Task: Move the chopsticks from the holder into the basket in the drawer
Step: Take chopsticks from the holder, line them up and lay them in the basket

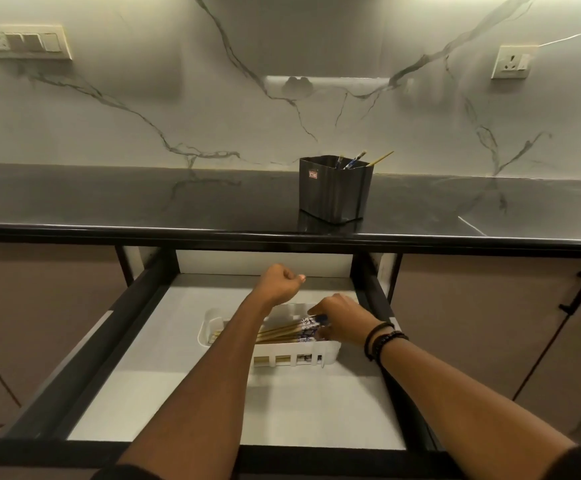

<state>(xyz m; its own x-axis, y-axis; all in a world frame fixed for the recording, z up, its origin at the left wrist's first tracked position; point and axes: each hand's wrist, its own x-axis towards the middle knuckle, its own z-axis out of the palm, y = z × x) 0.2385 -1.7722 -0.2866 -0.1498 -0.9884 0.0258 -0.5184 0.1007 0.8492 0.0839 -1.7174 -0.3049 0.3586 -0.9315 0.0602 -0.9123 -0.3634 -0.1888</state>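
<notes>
Drawer [164,341] open below countertop [109,202]; both forearms reach in over front edge. Basket [292,356] mid-floor, bare floor around. Holder [334,192] near countertop front edge, few sticks [380,158] inside. Left hand [282,284] above basket's far rim, fingers curled, empty. Right hand [341,320] at basket's right end, fingertips apparently pinching patterned ends of chopsticks [282,332] lying in basket.

Gold chopsticks [282,331] w/ blue-white patterned tops, white basket [332,351], black holder [334,192], grey-veined white wall [247,116]
</notes>
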